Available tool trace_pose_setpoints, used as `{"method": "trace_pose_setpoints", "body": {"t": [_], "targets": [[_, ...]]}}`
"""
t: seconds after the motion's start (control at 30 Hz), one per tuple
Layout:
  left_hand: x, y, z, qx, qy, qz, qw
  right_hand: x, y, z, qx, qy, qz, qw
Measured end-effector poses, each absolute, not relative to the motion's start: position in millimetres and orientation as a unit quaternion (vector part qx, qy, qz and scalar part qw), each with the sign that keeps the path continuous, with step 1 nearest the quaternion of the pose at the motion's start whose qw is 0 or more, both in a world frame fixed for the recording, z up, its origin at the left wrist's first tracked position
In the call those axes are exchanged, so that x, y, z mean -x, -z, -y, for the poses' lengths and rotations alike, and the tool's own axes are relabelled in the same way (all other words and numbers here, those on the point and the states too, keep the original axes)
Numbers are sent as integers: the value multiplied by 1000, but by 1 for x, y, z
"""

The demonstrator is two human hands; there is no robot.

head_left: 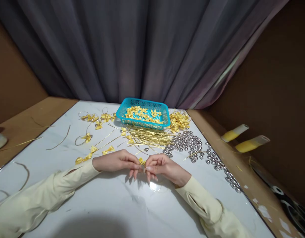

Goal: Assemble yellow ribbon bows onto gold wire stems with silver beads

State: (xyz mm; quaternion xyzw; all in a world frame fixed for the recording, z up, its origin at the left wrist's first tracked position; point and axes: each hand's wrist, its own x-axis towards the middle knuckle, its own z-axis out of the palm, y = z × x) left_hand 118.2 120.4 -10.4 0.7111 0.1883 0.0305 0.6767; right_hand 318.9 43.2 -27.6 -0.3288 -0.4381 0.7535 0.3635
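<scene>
My left hand (119, 162) and my right hand (162, 166) meet over the white table (113, 205), fingertips pinched together on a small yellow ribbon bow (142, 161). A thin gold cord seems to run from the bow under my right hand, though it is hard to make out. Just beyond my hands lies a bundle of gold cords (149, 137). Loose yellow bows (93, 150) lie to the left of my left hand.
A turquoise basket (144, 124) holding yellow bows stands at the back centre, with a heap of bows (179, 120) to its right. Several silver bells (187, 143) spread along the right edge. Two yellow ribbon spools (244, 138) lie on the brown surface at right.
</scene>
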Motion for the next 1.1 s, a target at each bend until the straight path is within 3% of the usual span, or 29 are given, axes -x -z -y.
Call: {"method": "trace_pose_setpoints", "body": {"t": [0.23,0.53,0.9,1.1], "targets": [[-113,-2,-120,-662,-22,-174,729,-327,25,-43,356,-725,496,319],[-116,-8,-115,-685,35,-149,712,-323,15,-39,352,-736,519,253],[-113,4,-123,-630,27,-118,767,-321,14,-39,345,-732,532,251],[-116,3,-117,-655,55,-156,737,-319,13,-38,358,-723,530,261]]}}
